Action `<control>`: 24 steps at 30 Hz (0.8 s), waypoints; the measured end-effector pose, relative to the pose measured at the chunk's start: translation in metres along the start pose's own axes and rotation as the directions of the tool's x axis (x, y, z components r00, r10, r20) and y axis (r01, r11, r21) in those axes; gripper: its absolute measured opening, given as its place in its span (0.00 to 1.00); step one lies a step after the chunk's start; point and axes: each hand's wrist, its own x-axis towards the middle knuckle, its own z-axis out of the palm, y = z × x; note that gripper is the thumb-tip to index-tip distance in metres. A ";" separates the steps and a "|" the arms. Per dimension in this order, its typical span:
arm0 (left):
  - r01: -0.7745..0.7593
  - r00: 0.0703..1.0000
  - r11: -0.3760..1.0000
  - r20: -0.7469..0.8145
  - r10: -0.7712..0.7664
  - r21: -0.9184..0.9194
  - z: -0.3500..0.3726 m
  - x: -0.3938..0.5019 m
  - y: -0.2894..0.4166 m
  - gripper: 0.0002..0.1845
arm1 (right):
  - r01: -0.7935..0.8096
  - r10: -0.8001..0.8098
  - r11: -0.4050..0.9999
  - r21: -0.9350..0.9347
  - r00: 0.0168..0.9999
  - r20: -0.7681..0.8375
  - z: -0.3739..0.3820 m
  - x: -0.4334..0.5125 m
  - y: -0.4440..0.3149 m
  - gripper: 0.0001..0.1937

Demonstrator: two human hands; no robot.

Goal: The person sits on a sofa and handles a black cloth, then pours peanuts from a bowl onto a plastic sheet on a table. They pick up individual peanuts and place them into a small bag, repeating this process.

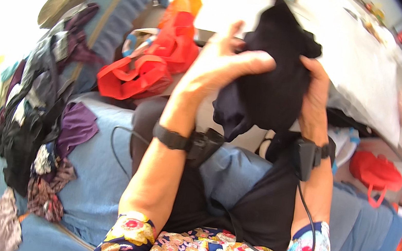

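Note:
A black cloth garment is held up between my two hands above my knees, over the gap between the sofa and the white table. My left hand lies along the garment's left side with the thumb across the dark fabric and the other fingers spread; whether it grips the cloth cannot be told. My right hand holds the right edge, its thumb near the upper fold and its other fingers hidden behind. A dark navy part of cloth hangs at the lower left. Both wrists wear black straps with devices.
A blue-covered sofa is under and around me. Piled clothes lie along its left side, with a purple cloth beside them. Red bags stand ahead left; another red bag is at right. The white table reaches across the front right.

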 end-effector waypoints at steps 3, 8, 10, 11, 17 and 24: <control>-0.217 0.970 0.976 0.115 0.213 0.027 0.018 -0.005 -0.002 0.61 | -0.041 0.041 0.999 0.021 0.999 -0.006 -0.011 -0.005 -0.002 0.23; -0.157 0.974 0.972 0.133 0.182 -0.176 0.035 -0.011 -0.010 0.58 | -0.045 0.053 0.994 -0.104 0.995 0.079 -0.015 -0.018 0.000 0.30; -0.103 0.989 0.988 0.094 0.114 -0.113 0.038 -0.013 -0.012 0.52 | -0.138 0.137 0.990 -0.001 0.982 0.130 -0.016 -0.023 -0.001 0.29; -0.060 0.997 0.998 0.042 0.061 -0.027 0.039 -0.014 -0.013 0.50 | -0.134 0.136 0.991 -0.018 0.984 0.115 -0.018 -0.025 -0.003 0.28; -0.173 0.967 0.980 -0.170 0.187 0.098 0.037 -0.013 -0.002 0.31 | -0.044 0.042 0.995 0.086 0.999 0.027 -0.029 -0.007 -0.011 0.23; -0.384 0.804 0.908 -0.424 0.418 0.166 -0.017 -0.038 0.073 0.30 | -0.005 0.005 1.000 0.001 0.948 0.319 -0.025 0.005 -0.014 0.25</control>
